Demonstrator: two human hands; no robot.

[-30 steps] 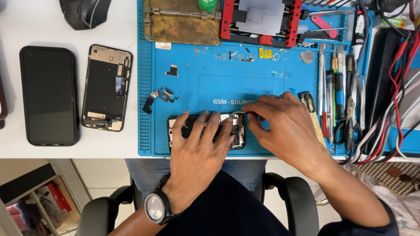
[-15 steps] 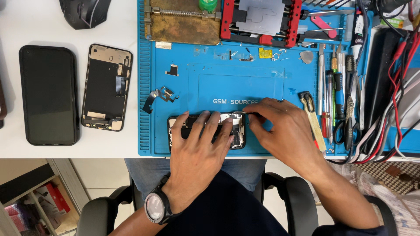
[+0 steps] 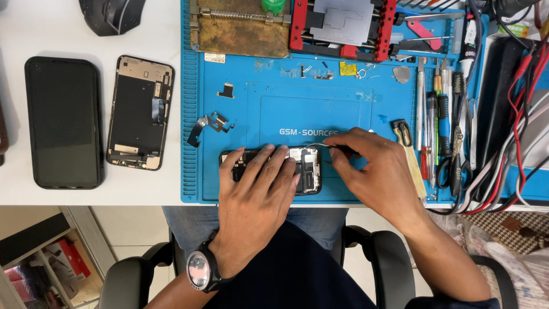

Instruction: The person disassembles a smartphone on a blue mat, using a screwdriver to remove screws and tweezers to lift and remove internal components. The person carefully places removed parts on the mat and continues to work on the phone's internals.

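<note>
An opened phone body [image 3: 306,166] lies sideways near the front edge of a blue work mat [image 3: 331,109]. My left hand [image 3: 257,191] rests flat on it, fingers spread, covering most of it; a black wristwatch [image 3: 201,269] sits on that wrist. My right hand [image 3: 377,171] is just right of the phone and pinches thin metal tweezers [image 3: 327,145], whose tips point left over the phone's upper right corner. Whether the tips touch a part I cannot tell.
On the white table at left lie a black phone [image 3: 63,123] and a detached screen panel [image 3: 140,111]. Small loose parts [image 3: 209,123] sit on the mat. Hand tools [image 3: 440,114] and cables [image 3: 509,143] crowd the right; clamps [image 3: 343,26] stand at the back.
My right hand has drawn back to the right, off the phone, and the tweezers now show between its fingers. My left hand stays pressed on the phone.
</note>
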